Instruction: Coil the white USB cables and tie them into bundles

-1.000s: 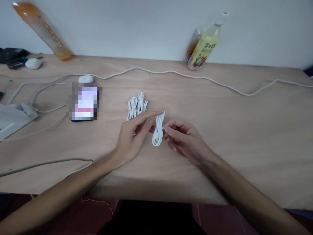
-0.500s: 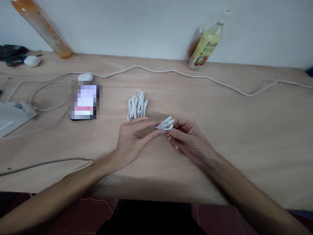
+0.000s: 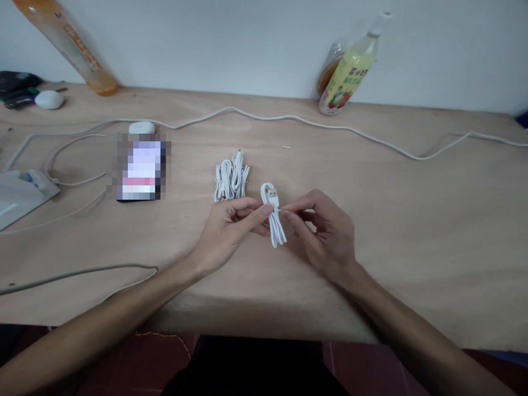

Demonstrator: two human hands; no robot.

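Note:
A white USB cable [image 3: 277,228], folded into a small bundle, is pinched at its middle between the thumb and fingers of my left hand [image 3: 233,225]. Its USB plug lies uppermost, the metal end pointing away from me. Close on the right, my right hand [image 3: 324,228] has thumb and forefinger pinched together on a thin end at the bundle's side, too small to name for certain. Just beyond my left hand, several more bundled white cables [image 3: 231,175] lie together on the wooden table [image 3: 396,231].
A blurred-out phone [image 3: 142,170] lies at left, with a white case [image 3: 142,128] behind it. Along the back runs a long white cord [image 3: 284,117]. An orange bottle [image 3: 82,52] and a yellow bottle [image 3: 348,74] stand by the wall. White packaging [image 3: 25,195] sits far left.
The cable bundle has turned from lying sideways to pointing away from me, its USB plug now showing. My right hand has shifted slightly right, from the bundle's end to its side.

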